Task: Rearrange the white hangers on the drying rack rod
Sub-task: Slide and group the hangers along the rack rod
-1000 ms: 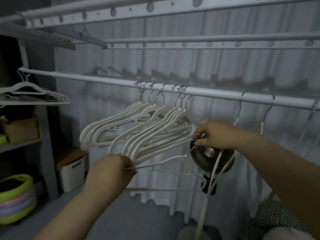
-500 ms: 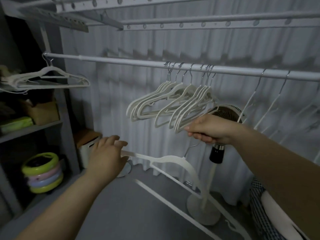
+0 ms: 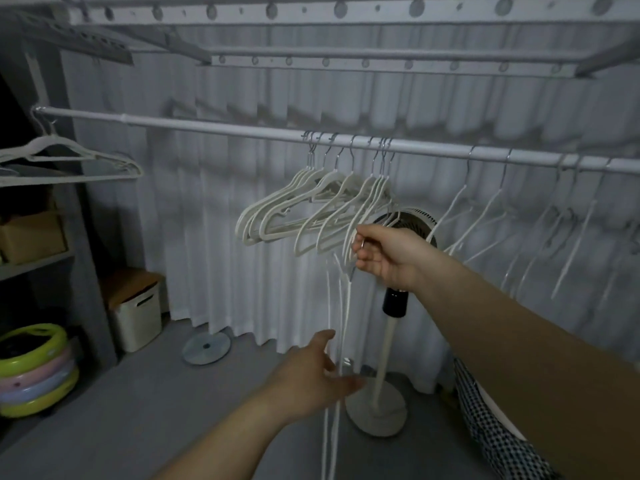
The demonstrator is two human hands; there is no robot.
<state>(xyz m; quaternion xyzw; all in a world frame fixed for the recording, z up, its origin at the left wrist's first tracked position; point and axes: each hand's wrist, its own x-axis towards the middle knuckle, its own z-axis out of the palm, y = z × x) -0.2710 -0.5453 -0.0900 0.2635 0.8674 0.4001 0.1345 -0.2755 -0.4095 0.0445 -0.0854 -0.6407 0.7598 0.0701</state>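
A white rod point(image 3: 214, 130) runs across the view. Several white hangers point(image 3: 311, 213) hang bunched at its middle, and several more point(image 3: 485, 216) hang spread out to the right. My right hand point(image 3: 384, 254) pinches the metal hook of one white hanger point(image 3: 341, 327) that is off the rod and dangles edge-on straight down, below the bunch. My left hand point(image 3: 311, 379) is lower, fingers spread and relaxed, just left of the dangling hanger's lower part; I cannot tell whether it touches it.
A standing fan point(image 3: 391, 327) is behind my right hand on a round base. At the left stand a shelf with a cardboard box point(image 3: 33, 237), stacked coloured rings point(image 3: 34, 372) and a white bin point(image 3: 136, 317). More hangers point(image 3: 69, 157) hang at the far left. Curtains cover the back.
My left hand has let go of the loose hanger's arm. The hanger has swung from lying sideways to hanging straight down from my right hand. The view has shifted.
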